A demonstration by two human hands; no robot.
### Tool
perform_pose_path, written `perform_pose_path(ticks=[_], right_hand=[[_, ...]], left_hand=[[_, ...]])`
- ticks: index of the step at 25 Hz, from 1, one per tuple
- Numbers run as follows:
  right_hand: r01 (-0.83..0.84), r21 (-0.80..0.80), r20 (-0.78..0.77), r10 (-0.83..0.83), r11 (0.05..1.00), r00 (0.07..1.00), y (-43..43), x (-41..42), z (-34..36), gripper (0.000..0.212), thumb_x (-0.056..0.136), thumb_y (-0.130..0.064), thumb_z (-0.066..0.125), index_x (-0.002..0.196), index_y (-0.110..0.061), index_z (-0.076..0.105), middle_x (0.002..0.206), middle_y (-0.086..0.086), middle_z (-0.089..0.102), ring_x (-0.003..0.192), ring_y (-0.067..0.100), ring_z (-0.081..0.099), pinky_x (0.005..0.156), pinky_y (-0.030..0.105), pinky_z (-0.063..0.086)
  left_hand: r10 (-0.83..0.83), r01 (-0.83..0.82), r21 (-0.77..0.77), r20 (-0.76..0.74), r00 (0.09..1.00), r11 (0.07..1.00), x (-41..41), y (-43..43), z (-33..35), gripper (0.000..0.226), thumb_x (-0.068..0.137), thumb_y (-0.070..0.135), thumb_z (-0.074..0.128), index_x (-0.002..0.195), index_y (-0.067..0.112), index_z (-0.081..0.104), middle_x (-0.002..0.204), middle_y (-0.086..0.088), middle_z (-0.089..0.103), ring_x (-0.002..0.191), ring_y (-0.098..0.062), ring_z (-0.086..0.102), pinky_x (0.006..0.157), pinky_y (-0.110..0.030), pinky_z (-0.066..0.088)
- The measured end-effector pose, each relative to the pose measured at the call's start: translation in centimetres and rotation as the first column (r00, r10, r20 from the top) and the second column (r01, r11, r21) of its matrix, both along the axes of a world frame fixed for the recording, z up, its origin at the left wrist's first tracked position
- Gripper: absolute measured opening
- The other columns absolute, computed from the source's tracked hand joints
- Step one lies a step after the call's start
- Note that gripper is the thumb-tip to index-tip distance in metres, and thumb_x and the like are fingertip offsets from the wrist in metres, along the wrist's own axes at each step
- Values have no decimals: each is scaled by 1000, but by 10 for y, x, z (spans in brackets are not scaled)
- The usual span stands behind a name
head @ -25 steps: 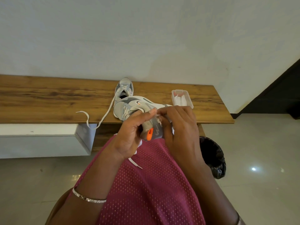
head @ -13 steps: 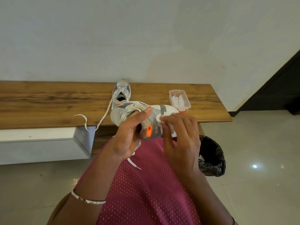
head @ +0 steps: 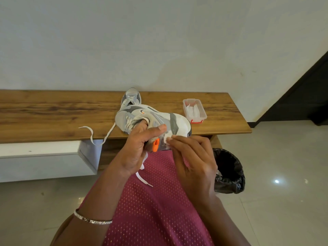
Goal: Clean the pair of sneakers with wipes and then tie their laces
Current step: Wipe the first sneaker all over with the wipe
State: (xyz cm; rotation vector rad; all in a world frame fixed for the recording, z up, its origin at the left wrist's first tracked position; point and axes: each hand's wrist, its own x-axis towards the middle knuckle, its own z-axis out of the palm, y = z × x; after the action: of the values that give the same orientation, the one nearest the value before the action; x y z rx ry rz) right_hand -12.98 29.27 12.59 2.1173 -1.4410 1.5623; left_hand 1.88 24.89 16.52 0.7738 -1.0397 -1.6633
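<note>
As left hand (head: 134,151) grips sneaker (head: 179,121), right hand (head: 195,160) seemingly pinches wipe (head: 166,139).

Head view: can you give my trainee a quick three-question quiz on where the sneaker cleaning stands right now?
1. True or false: the left hand holds a sneaker up off the bench.
2. What does the right hand pinch against that sneaker? A) a brush B) a white wipe C) a sponge
3. Fill in: the laces of the second sneaker, which stands on the bench, are ____.

Key: 1 true; 2 B; 3 untied.
</note>
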Motion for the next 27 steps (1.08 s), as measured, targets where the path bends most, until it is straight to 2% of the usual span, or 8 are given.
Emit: perform_pose_path(ticks=[3,7,10,13,18,22,25,27], right_hand=[[-6,18,38,5,1000,999,-3,-6,3,15,86,-1,75,100,-4,76,102,5,72,96,17,64,78,32,55],[103,85,73,-110,991,991,-29,-17,23,16,88,-5,72,104,-10,73,101,-2,69,102,5,52,73,39,56],[90,123,51,-97,988,994,-37,-18,27,16,90,-8,70,106,-13,72,102,-9,66,105,-3,43,77,44,55],[63,70,34,-66,996,997,-23,-14,17,16,89,-7,72,105,-10,73,102,-1,69,104,4,50,77,39,53],[74,30,-7,-74,997,997,-3,-9,-11,14,88,-4,73,102,-7,75,100,1,72,97,20,62,82,33,51],[105,-25,59,-104,994,993,-22,-5,10,17,86,2,73,101,-6,75,98,3,71,94,19,60,79,29,50],[85,11,60,-86,996,995,-41,-5,32,15,89,2,68,101,-6,73,100,4,68,95,17,59,77,33,51],[50,95,48,-55,994,997,-54,-6,43,16,90,1,65,100,-8,73,101,1,67,95,14,59,77,29,50]], left_hand=[[13,-12,42,-40,999,999,0,-1,-3,17,83,2,61,99,5,56,67,4,69,63,-6,68,59,-18,54],[16,-15,37,-12,1000,999,1,-1,-8,33,70,3,62,103,7,59,69,7,68,62,-2,64,55,-14,49],[58,-59,47,23,998,997,6,-3,-12,46,68,2,65,113,7,60,83,4,71,78,-8,68,61,-15,52],[95,-97,22,47,994,995,11,-6,-12,54,67,2,68,121,7,60,98,-3,71,95,-19,68,66,-20,55],[166,-165,-25,65,984,986,18,-13,-6,29,67,3,71,95,12,68,79,2,68,73,-9,63,58,-20,52],[191,-195,24,103,976,981,21,-16,-5,16,80,3,69,80,16,77,81,-3,70,77,-15,64,65,-24,56],[178,-183,16,160,971,983,23,-17,-2,16,74,14,70,85,3,65,72,-10,55,66,-17,54,63,-25,49],[163,-170,15,198,967,985,22,-18,-2,15,73,17,70,66,8,59,62,-4,46,57,-13,46,55,-21,45]])
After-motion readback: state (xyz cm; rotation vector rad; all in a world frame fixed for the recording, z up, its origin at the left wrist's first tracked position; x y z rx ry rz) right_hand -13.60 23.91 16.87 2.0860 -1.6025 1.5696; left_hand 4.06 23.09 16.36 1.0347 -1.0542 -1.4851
